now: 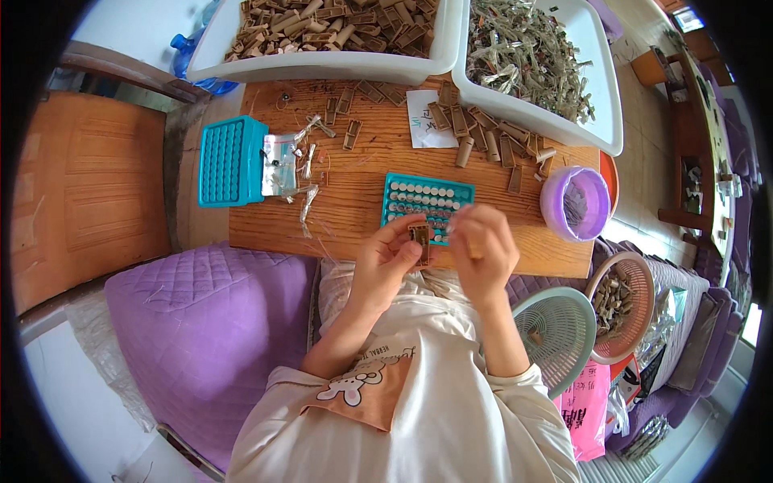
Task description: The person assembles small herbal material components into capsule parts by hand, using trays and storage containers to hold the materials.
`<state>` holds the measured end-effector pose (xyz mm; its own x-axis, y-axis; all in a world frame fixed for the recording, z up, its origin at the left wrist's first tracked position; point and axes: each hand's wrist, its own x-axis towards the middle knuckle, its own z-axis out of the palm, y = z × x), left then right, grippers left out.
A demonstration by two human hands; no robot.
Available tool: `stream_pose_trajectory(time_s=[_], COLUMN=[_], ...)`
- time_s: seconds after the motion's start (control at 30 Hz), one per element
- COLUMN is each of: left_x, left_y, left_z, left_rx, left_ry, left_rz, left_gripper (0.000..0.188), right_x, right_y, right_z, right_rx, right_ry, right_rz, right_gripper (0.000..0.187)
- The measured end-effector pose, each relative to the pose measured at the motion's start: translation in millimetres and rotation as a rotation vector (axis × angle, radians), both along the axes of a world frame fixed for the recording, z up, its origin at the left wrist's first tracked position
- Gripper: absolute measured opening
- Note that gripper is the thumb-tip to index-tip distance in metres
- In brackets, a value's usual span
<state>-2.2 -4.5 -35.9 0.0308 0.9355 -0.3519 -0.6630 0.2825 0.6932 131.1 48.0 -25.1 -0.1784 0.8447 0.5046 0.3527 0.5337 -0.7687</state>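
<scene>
Between thumb and fingers, my left hand (pixel 388 259) grips a small brown plastic casing (pixel 419 235), with its open hollow side showing. To the right of it is my right hand (pixel 485 256), fingers curled and smeared by motion; whether anything is between the fingertips I cannot make out. Just beyond both hands lies a teal tray (pixel 429 182) with rows of small round white and silvery pieces. My hands hide part of its near side.
More brown casings (pixel 483 137) lie scattered across the wooden table (pixel 354 217). Behind stand a white bin (pixel 338 68) of casings and a white bin (pixel 608 105) of clear wired parts. A teal block (pixel 233 161) sits left, a purple tub (pixel 576 229) right, baskets (pixel 555 322) below.
</scene>
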Motion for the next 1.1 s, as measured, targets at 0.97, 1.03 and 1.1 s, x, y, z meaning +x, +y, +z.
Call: stream_pose_trajectory(time_s=[0.97,1.03,1.1], left_x=[4.4,4.6,4.9], left_y=[-0.1,0.3,-0.4], left_z=[-2.9,-3.4,-4.0], left_rx=[0.019,0.011,0.013], left_ry=[0.129,0.124,0.117], left_rz=[-0.059,-0.075,-0.079], left_gripper=[0.024,0.025,0.026], right_x=[17.1,19.5,21.3], right_y=[17.4,17.3,16.4], right_z=[-54.4,-57.8,-57.3], right_rx=[-0.153,-0.133,-0.113], right_ry=[-0.444,-0.446,-0.449], right_rz=[-0.144,-0.131,-0.120], right_gripper=[0.011,0.011,0.012])
